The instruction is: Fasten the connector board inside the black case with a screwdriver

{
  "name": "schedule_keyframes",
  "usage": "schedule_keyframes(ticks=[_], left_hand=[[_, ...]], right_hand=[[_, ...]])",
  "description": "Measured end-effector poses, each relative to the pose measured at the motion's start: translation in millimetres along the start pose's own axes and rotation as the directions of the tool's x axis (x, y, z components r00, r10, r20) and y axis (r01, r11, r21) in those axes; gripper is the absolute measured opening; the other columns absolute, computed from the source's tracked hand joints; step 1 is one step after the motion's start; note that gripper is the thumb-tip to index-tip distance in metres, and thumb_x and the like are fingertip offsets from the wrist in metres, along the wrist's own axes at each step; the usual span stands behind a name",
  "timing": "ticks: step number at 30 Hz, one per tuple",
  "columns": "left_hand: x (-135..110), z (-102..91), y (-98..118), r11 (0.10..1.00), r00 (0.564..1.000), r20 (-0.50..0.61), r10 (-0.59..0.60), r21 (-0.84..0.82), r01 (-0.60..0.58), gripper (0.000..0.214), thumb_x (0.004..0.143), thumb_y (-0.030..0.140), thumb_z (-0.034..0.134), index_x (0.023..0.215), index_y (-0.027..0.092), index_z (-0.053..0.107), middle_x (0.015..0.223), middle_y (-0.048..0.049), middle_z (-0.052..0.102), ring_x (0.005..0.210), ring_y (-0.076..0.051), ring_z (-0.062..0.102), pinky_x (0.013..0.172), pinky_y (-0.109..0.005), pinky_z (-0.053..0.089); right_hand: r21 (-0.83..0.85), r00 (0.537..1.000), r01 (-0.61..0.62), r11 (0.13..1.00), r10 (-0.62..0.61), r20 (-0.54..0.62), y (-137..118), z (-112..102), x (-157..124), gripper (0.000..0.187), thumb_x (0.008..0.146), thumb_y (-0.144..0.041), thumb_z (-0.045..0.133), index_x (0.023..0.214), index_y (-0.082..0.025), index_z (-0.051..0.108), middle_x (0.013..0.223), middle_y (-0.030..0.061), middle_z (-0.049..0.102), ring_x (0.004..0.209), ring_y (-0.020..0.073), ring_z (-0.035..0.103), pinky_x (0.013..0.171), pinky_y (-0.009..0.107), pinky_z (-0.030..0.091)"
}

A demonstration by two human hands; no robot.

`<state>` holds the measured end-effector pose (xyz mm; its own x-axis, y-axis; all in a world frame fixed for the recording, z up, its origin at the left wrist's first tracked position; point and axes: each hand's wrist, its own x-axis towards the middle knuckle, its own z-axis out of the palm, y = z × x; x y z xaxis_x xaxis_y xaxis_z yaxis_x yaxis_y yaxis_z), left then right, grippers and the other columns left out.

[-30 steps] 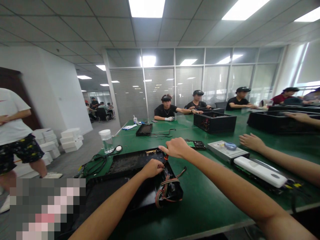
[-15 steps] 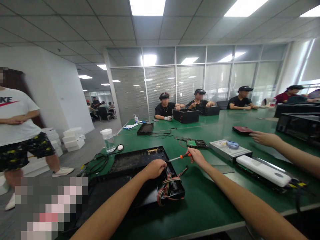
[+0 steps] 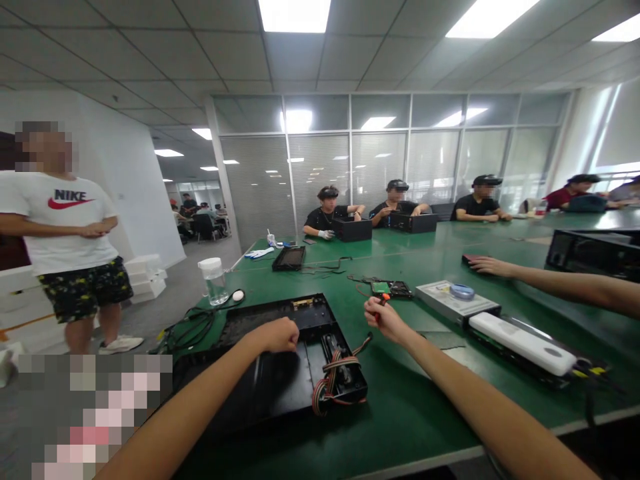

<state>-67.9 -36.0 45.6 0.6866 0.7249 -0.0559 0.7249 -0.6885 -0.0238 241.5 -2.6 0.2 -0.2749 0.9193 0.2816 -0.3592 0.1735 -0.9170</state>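
A shallow black metal computer case [image 3: 245, 393] lies on the green table, a bundle of striped ribbon cable [image 3: 341, 365] at its right end. Over the middle of this case is my left hand [image 3: 281, 335], its fingers curled closed; whatever they pinch is hidden. To the right of the case, my right hand [image 3: 387, 321] is wrapped round a screwdriver [image 3: 384, 299] with an orange and black handle. The screwdriver's shaft is not clearly visible. Just behind my right hand sits a small drive with a green circuit board [image 3: 381, 288].
A silver optical drive [image 3: 450, 301] with a blue tape roll [image 3: 462, 291] on top and a white device [image 3: 523, 342] lie at right. Another person's hand [image 3: 487, 265] rests on a dark red box. A clear jar [image 3: 215, 283] and black cables [image 3: 200, 327] are at left.
My left hand has moved left, away from the screwdriver tip. My right hand has turned the screwdriver from sideways to more upright. The co-worker's hand at right has reached onto the red box.
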Motion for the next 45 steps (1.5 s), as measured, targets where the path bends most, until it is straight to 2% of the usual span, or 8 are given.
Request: schedule_keyframes(ticks=[3, 6, 9, 12, 18, 25, 36, 45], left_hand=[[-26.1, 9.4, 1.9, 0.998, 0.998, -0.045, -0.046, 0.038, 0.048, 0.012, 0.078, 0.028, 0.054, 0.082, 0.019, 0.06, 0.077, -0.0023, 0.063, 0.073, -0.016, 0.058, 0.061, -0.021, 0.04], [-45.2, 8.7, 6.7, 0.999, 0.996, -0.094, -0.001, 0.04, 0.005, 0.018, 0.082, 0.034, 0.049, 0.092, 0.021, 0.055, 0.084, -0.0025, 0.062, 0.077, -0.017, 0.057, 0.065, -0.023, 0.041], [-50.0, -2.8, 2.7, 0.997, 0.986, -0.167, 0.025, 0.077, -0.013, 0.018, 0.083, 0.032, 0.046, 0.095, 0.02, 0.052, 0.091, -0.0037, 0.059, 0.083, -0.018, 0.055, 0.074, -0.026, 0.04], [-42.6, -12.0, -13.3, 0.997, 0.975, -0.22, -0.042, 0.061, 0.057, 0.02, 0.084, 0.032, 0.045, 0.097, 0.018, 0.05, 0.094, -0.0061, 0.057, 0.085, -0.018, 0.054, 0.076, -0.027, 0.038], [-18.2, 6.3, -50.0, 0.965, 0.975, 0.003, -0.222, -0.145, 0.22, 0.038, 0.079, 0.047, 0.049, 0.103, 0.017, 0.046, 0.083, -0.003, 0.058, 0.071, -0.015, 0.055, 0.06, -0.022, 0.039], [-1.3, 9.2, -45.6, 0.995, 1.0, -0.009, 0.014, 0.099, -0.013, 0.009, 0.072, 0.023, 0.059, 0.075, 0.016, 0.055, 0.08, -0.0019, 0.058, 0.076, -0.016, 0.053, 0.067, -0.022, 0.039], [-76.3, -92.8, 18.3, 0.99, 0.979, -0.157, 0.131, 0.078, -0.12, 0.018, 0.082, 0.035, 0.05, 0.085, 0.018, 0.054, 0.085, -0.002, 0.054, 0.082, -0.017, 0.051, 0.074, -0.024, 0.036], [-118.4, -59.6, 70.9, 0.996, 0.996, -0.022, 0.087, -0.034, -0.087, 0.009, 0.08, 0.031, 0.052, 0.08, 0.022, 0.054, 0.086, 0.0005, 0.057, 0.078, -0.016, 0.054, 0.066, -0.025, 0.036]], right_hand=[[-0.49, 0.987, 0.1, 0.866, -0.024, 0.158, -20.2, 21.7, -11.9, 0.032, 0.081, -0.037, 0.044, 0.056, -0.018, 0.038, 0.046, -0.0067, 0.035, 0.038, 0.006, 0.031, 0.039, 0.019, 0.026], [-0.842, 0.925, 0.365, 0.398, -0.056, 0.375, -42.8, 58.7, -39.2, 0.034, 0.08, -0.04, 0.045, 0.057, -0.016, 0.047, 0.056, -0.0008, 0.048, 0.053, 0.0099, 0.044, 0.051, 0.022, 0.032], [-0.827, 0.824, 0.562, 0.004, 0.087, 0.56, -46.1, 94.2, -80.1, 0.021, 0.077, -0.036, 0.05, 0.072, -0.016, 0.058, 0.071, 0.0033, 0.058, 0.062, 0.0138, 0.05, 0.056, 0.024, 0.032], [-0.809, 0.83, 0.558, -0.186, 0.122, 0.545, -30.8, 108.2, -118.0, 0.019, 0.075, -0.033, 0.054, 0.081, -0.016, 0.059, 0.08, 0.0062, 0.059, 0.068, 0.0174, 0.053, 0.056, 0.026, 0.033], [-0.858, 0.863, 0.505, -0.099, 0.032, 0.504, -18.7, 75.8, -160.4, 0.01, 0.08, -0.018, 0.048, 0.087, -0.022, 0.054, 0.086, 0.002, 0.056, 0.074, 0.0144, 0.052, 0.061, 0.024, 0.036], [-0.889, 0.886, 0.456, 0.052, 0.068, 0.458, -31.1, 55.4, -168.6, 0.013, 0.079, -0.013, 0.045, 0.078, -0.02, 0.056, 0.081, 0.0016, 0.055, 0.075, 0.0137, 0.051, 0.064, 0.024, 0.035], [-0.848, 0.848, 0.529, 0.031, 0.024, 0.53, 9.9, 51.8, -29.4, 0.017, 0.079, -0.015, 0.047, 0.088, -0.017, 0.061, 0.085, 0.0056, 0.057, 0.081, 0.0169, 0.053, 0.074, 0.027, 0.04], [-0.774, 0.779, 0.619, -0.13, -0.023, 0.627, 29.6, 39.0, 23.6, 0.038, 0.08, -0.015, 0.044, 0.118, -0.014, 0.048, 0.121, 0.0119, 0.048, 0.108, 0.0204, 0.045, 0.091, 0.035, 0.038]])
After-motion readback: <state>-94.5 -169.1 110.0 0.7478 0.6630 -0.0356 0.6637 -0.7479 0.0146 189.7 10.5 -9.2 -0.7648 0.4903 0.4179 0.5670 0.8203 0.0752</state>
